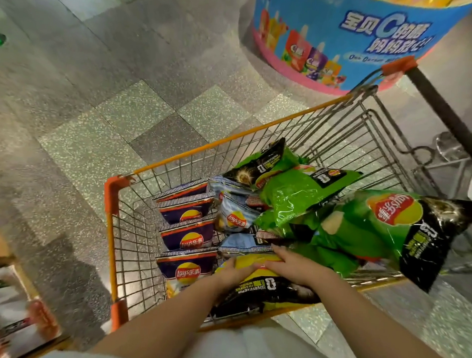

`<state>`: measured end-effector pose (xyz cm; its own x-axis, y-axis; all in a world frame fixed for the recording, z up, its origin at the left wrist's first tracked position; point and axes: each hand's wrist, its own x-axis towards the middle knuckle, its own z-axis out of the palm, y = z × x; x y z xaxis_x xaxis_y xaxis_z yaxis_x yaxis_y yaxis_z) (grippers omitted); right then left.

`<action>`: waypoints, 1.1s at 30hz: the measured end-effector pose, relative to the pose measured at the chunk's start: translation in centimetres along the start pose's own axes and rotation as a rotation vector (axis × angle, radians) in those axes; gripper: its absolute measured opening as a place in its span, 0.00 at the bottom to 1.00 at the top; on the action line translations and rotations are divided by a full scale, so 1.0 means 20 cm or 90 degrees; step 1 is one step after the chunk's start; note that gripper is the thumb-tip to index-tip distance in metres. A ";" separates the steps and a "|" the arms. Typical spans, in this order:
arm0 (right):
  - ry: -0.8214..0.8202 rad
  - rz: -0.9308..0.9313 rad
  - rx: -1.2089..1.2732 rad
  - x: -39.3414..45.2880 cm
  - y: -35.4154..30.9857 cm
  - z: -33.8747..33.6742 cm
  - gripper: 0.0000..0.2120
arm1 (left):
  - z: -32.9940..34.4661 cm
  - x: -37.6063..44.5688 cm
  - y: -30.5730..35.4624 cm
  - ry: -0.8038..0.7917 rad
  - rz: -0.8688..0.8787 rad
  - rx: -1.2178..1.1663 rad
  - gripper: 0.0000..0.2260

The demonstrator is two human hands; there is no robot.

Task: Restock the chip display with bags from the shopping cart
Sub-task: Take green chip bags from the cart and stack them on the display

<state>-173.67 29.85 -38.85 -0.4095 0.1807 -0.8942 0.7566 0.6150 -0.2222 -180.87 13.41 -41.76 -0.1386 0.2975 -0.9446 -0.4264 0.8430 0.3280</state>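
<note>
An orange-rimmed wire shopping cart (111, 201) holds several chip bags. Purple bags (186, 236) stand in a row on its left side, pale blue bags (233, 216) lie in the middle, and green bags (304, 194) are piled on the right. One large green and black bag (399, 224) hangs over the cart's right edge. A yellow and black bag (263, 287) lies at the near end. My left hand (233, 272) grips its left part and my right hand (296, 266) holds its top, fingers over the far edge.
A round blue and pink drinks display (341, 40) stands beyond the cart at the top right. The cart's dark handle bar (446, 111) runs along the right. A blurred shelf with packaged goods (11, 305) sits at the lower left. Speckled floor tiles spread to the left.
</note>
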 end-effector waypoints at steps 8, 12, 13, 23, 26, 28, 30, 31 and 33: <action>0.089 -0.096 0.136 -0.06 -0.06 -0.04 0.56 | -0.11 -0.11 0.08 0.079 0.115 0.002 0.44; 0.126 -0.132 0.101 -0.09 -0.12 -0.06 0.40 | -0.17 -0.15 0.07 0.089 0.191 -0.040 0.47; 0.131 -0.137 0.102 -0.09 -0.13 -0.07 0.35 | -0.19 -0.16 0.08 0.086 0.205 -0.043 0.47; 0.125 -0.191 0.491 -0.11 -0.12 -0.09 0.29 | -0.48 -0.17 0.09 0.058 0.232 0.012 0.52; 0.165 -0.204 0.479 -0.12 -0.12 -0.11 0.31 | -0.57 -0.20 0.10 0.062 0.239 0.061 0.49; 0.213 -0.254 0.410 -0.14 -0.10 -0.15 0.34 | -0.64 -0.23 0.11 0.076 0.250 0.092 0.46; 0.252 -0.310 0.302 -0.16 -0.09 -0.20 0.40 | -0.71 -0.25 0.12 0.087 0.281 0.097 0.41; 0.252 -0.323 0.258 -0.16 -0.10 -0.23 0.42 | -0.75 -0.26 0.13 0.085 0.294 0.096 0.38; 0.219 -0.329 0.176 -0.14 -0.11 -0.26 0.46 | -0.80 -0.27 0.14 0.071 0.301 0.104 0.32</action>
<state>-176.86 31.87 -33.88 -0.8582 0.1783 -0.4813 0.5031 0.4782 -0.7199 -195.68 6.94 -36.00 -0.3812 0.6206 -0.6852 -0.1503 0.6897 0.7083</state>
